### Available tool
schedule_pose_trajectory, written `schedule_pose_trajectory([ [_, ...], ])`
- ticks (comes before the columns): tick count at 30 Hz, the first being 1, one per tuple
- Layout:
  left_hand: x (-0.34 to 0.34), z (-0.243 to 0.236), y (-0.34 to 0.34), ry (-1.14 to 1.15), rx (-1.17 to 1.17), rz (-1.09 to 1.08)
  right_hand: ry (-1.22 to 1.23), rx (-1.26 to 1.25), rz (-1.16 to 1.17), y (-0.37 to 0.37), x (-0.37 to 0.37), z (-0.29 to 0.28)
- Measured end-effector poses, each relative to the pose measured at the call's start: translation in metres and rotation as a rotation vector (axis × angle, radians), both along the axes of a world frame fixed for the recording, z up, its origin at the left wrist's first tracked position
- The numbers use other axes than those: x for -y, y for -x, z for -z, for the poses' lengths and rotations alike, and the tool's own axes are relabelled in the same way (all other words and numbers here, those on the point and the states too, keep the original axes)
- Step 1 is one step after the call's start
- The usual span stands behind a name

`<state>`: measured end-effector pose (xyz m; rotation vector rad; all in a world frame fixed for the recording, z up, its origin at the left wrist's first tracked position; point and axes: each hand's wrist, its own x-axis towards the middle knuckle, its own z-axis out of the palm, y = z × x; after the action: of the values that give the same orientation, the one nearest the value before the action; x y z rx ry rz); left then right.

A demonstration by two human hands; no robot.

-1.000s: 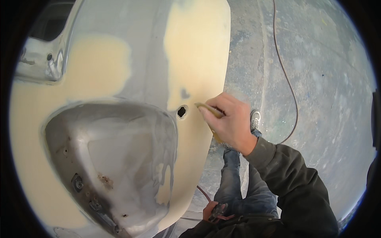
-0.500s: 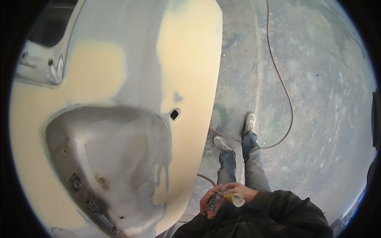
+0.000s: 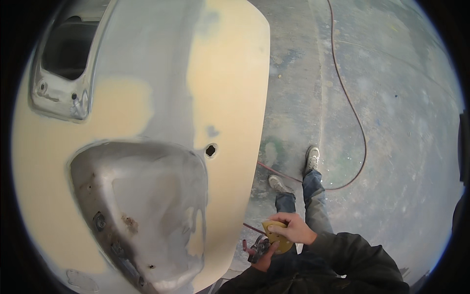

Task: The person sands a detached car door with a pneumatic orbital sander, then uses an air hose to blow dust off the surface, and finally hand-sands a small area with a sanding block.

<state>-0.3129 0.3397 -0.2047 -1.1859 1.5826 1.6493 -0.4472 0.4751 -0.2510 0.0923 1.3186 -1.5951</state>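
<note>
My left hand point(image 3: 265, 261) is closed around a dark air sander point(image 3: 257, 249), with its thumb against a yellow sanding disc point(image 3: 284, 245). Small holes show in the disc, which is turned up beside the sander. My right hand point(image 3: 297, 230) pinches the disc's upper edge, thumb on its face. Whether the disc is fixed to the sander's pad I cannot tell. Both hands are in front of my legs, just right of a car body panel point(image 3: 230, 73) with grey and cream patches.
The panel fills the left side, with a deep bare-metal recess point(image 3: 152, 196), a small round hole point(image 3: 211, 150) and a window-like opening point(image 3: 71, 46). A reddish air hose point(image 3: 361, 128) loops over the concrete floor point(image 3: 406, 161) and passes near my shoes point(image 3: 312, 158).
My right hand has moved up and now grips the disc's upper edge. The disc has turned so its holed face shows, and the sander has tilted in my left hand.
</note>
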Motion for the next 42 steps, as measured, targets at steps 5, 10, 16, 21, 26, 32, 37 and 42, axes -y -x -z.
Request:
schedule_pose_trajectory([
  [5,0.005,0.012,-0.029,0.176,-0.091,0.054,-0.115,-0.389,0.136,0.1,0.044,-0.024],
  [10,0.007,0.034,-0.077,0.321,-0.072,0.145,-0.143,-1.23,0.248,0.166,0.093,-0.021],
  [16,0.008,0.008,-0.057,0.33,-0.107,0.082,-0.449,-1.432,0.294,0.152,0.131,-0.02],
  [21,0.01,0.014,-0.061,0.216,-0.131,-0.06,-0.403,-1.162,0.47,0.131,0.157,-0.044],
  [26,0.018,0.018,-0.07,0.169,-0.146,-0.026,-0.393,-1.192,0.577,0.129,0.172,-0.039],
  [32,0.025,0.02,-0.082,0.144,-0.111,-0.051,-0.46,-1.36,0.368,0.132,0.153,-0.039],
  [37,0.024,0.016,-0.074,0.18,-0.142,0.004,-0.378,-1.145,0.556,0.133,0.172,-0.043],
  [42,0.02,0.022,-0.086,0.18,-0.109,0.0,-0.394,-1.378,0.331,0.134,0.149,-0.037],
])
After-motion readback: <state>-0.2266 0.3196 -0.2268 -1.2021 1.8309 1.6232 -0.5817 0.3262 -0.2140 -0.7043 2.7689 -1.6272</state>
